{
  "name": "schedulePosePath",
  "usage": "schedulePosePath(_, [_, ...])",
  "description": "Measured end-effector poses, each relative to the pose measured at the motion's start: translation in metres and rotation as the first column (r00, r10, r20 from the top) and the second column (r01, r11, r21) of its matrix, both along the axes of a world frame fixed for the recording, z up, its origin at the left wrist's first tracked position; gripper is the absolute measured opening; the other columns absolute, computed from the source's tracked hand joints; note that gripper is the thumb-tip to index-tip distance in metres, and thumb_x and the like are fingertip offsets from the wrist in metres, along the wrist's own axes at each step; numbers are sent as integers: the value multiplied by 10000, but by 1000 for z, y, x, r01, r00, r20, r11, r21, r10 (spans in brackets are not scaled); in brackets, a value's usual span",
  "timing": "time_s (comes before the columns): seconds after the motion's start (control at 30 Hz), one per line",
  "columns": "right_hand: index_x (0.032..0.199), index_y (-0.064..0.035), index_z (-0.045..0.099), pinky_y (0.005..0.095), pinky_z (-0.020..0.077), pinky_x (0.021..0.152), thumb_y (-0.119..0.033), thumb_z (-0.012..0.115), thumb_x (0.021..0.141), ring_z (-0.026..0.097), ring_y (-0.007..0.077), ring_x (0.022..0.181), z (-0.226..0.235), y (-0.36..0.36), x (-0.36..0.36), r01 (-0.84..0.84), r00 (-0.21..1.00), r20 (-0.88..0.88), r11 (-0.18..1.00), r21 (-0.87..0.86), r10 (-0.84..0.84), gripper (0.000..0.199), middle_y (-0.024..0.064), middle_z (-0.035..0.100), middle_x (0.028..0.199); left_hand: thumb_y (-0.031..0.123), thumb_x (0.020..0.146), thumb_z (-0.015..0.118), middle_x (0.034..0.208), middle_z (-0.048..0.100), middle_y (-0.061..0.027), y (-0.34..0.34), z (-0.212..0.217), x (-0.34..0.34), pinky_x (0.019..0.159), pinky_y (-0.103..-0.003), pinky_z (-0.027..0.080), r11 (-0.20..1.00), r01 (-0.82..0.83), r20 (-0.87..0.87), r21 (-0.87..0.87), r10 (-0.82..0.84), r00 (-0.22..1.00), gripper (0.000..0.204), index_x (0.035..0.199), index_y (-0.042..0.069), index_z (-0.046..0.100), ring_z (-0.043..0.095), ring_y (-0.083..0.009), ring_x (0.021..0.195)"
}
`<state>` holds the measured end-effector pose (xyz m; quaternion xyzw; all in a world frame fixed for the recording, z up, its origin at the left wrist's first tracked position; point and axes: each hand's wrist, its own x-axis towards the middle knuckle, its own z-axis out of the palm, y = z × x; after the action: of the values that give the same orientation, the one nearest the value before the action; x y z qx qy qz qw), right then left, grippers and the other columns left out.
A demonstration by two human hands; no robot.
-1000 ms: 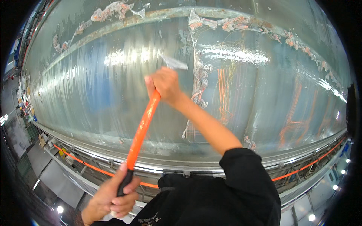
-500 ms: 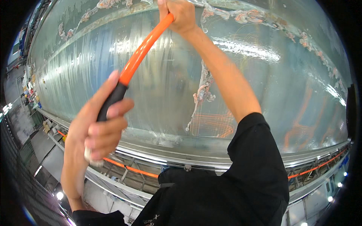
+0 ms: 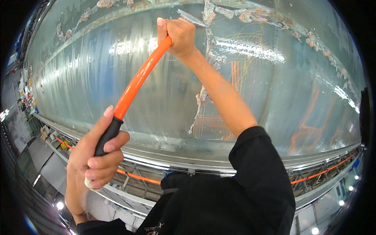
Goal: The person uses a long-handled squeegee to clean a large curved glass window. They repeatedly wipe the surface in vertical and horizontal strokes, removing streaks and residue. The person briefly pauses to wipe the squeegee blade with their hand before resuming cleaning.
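Note:
A long-handled scraper (image 3: 143, 80) with a curved orange shaft and black grip slants over a wide, wet-looking, grey-green surface (image 3: 156, 113). My left hand (image 3: 100, 150) is closed round the black grip at its near end. Farther up, my right hand (image 3: 178, 37) wraps the orange shaft close to the head, thumb pointing away. Beyond the right knuckles a thin, pale blade (image 3: 191, 17) shows in part; whether it touches the surface I cannot tell. Next to it runs a ridge of crumpled, pinkish-white residue (image 3: 203, 96), coming toward me past my right forearm.
More clumped residue (image 3: 254, 15) curves along the far side and down the right. Orange scribbled lines (image 3: 213, 123) mark the surface. A metal rail (image 3: 188, 164) borders its near edge, with an orange hose or cable (image 3: 141, 178) below. Assorted items (image 3: 27, 92) lie at far left.
Both hands have drawn the scraper toward me and slightly left. Its pale blade now shows beyond my right hand, and more of the residue ridge is uncovered.

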<state>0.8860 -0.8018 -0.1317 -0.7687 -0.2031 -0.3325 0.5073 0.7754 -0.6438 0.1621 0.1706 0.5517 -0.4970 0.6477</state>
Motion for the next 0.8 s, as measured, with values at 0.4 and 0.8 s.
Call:
schedulePosePath(0.4, [535,-100,390,406,304,440,-136,617,941,412,276,405,-2,-34,88,-33,998,52,997,-72,36,467,86,408,465,625,1040,287,457,405,11,-19,-39,30,235,-299,343,976,-99,201,-192,138,970,589,784,116,439,399,-119,283])
schedulePosePath(0.8, [560,-157,414,354,342,475,-183,742,820,427,199,457,2,94,-194,-355,920,-190,934,-33,343,419,15,421,519,727,950,396,447,334,35,97,-7,-250,279,-255,294,993,-91,-107,-69,84,991,644,733,122,417,302,-78,303])
